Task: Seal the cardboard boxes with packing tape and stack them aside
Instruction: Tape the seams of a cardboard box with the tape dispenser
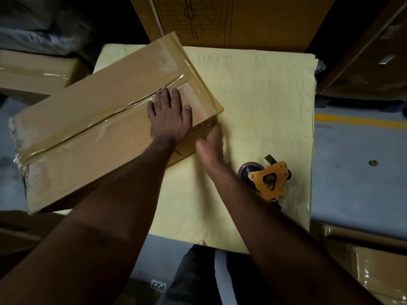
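A long flat cardboard box (92, 119) lies slanted across the left of a pale yellow table (253, 102), overhanging its left edge. Clear packing tape runs along its centre seam and over both ends. My left hand (169, 117) lies flat on the box top near its right end, fingers straight. My right hand (210, 144), blurred, presses with straight fingers against the taped near side at the right corner. An orange tape dispenser (267, 180) lies on the table just right of my right forearm, held by neither hand.
A large printed carton (231, 20) stands behind the table. A taped box (37, 71) sits at the left, another (374, 267) at the lower right. Dark shelving is at the upper right. Grey floor with a yellow line (361, 121) lies right of the table.
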{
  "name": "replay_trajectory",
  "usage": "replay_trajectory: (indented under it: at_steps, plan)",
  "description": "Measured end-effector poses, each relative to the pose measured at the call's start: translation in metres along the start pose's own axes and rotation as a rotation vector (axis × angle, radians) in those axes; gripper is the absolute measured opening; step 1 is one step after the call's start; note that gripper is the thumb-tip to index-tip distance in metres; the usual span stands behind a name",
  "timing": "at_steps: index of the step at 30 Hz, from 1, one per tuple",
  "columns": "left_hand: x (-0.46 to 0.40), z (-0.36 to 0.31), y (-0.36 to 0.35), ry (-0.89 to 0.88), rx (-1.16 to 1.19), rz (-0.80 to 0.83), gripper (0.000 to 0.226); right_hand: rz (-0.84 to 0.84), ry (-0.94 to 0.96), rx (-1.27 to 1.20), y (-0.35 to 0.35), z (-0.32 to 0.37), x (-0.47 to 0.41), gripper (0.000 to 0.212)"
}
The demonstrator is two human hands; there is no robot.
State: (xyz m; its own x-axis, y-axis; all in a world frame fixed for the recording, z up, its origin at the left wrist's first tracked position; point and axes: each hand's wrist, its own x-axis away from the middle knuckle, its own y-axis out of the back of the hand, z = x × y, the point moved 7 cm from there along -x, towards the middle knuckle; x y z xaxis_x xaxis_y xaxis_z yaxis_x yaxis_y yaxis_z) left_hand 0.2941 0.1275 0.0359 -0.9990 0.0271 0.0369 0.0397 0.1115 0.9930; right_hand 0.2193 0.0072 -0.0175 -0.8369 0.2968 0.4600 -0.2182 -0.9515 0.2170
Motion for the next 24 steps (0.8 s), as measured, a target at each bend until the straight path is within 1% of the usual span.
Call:
replay_trajectory:
  at_steps: [2, 4, 5, 8, 9, 11, 12, 13, 14, 16, 17, 19, 20, 22, 23, 24]
  plan:
    - [0.001, 0.001, 0.0, 0.006, 0.003, -0.012, 0.068, -0.065, 0.097, 0.03, 0.005, 0.003, 0.005, 0.081]
    - [0.0, 0.002, 0.0, 0.008, 0.003, -0.028, 0.066, -0.031, 0.164, 0.092, 0.004, 0.002, 0.001, 0.085]
    - [-0.001, 0.002, 0.0, 0.011, 0.002, -0.034, 0.065, -0.005, 0.184, 0.15, 0.004, 0.002, -0.007, 0.084]
    - [-0.001, 0.002, 0.001, 0.022, 0.005, -0.056, 0.067, 0.084, 0.165, 0.398, 0.015, -0.002, -0.043, 0.063]
    - [-0.001, 0.002, 0.001, 0.024, 0.006, -0.059, 0.067, 0.086, 0.161, 0.432, 0.022, -0.001, -0.049, 0.059]
    - [0.0, 0.003, 0.003, 0.03, 0.005, -0.066, 0.066, -0.015, 0.226, 0.387, 0.036, 0.005, -0.049, 0.062]
    - [0.0, 0.003, 0.004, 0.031, 0.006, -0.069, 0.066, -0.07, 0.286, 0.345, 0.04, 0.01, -0.041, 0.064]
    - [0.0, 0.003, 0.005, 0.032, 0.006, -0.067, 0.067, -0.079, 0.352, 0.314, 0.039, 0.015, -0.03, 0.065]
    - [-0.001, 0.003, 0.005, 0.033, 0.006, -0.06, 0.067, -0.04, 0.399, 0.302, 0.033, 0.015, -0.023, 0.067]
    - [-0.001, 0.003, 0.003, 0.036, 0.007, -0.042, 0.069, 0.065, 0.391, 0.334, 0.024, 0.009, -0.024, 0.068]
    - [-0.001, 0.004, 0.003, 0.036, 0.008, -0.04, 0.07, 0.078, 0.355, 0.355, 0.026, 0.007, -0.031, 0.066]
    - [-0.001, 0.004, 0.003, 0.033, 0.018, -0.038, 0.07, 0.025, 0.321, 0.336, 0.038, 0.01, -0.039, 0.062]
    - [-0.001, 0.004, 0.002, 0.029, 0.021, -0.037, 0.07, -0.045, 0.356, 0.286, 0.047, 0.015, -0.038, 0.061]
    - [-0.002, 0.004, 0.002, 0.035, 0.019, -0.042, 0.07, -0.183, 0.49, 0.176, 0.06, 0.033, -0.028, 0.059]
    - [-0.002, 0.005, 0.002, 0.042, 0.022, -0.043, 0.07, -0.205, 0.573, 0.148, 0.061, 0.043, -0.024, 0.058]
    - [-0.002, 0.005, 0.002, 0.047, 0.03, -0.041, 0.07, -0.184, 0.652, 0.165, 0.057, 0.053, -0.02, 0.057]
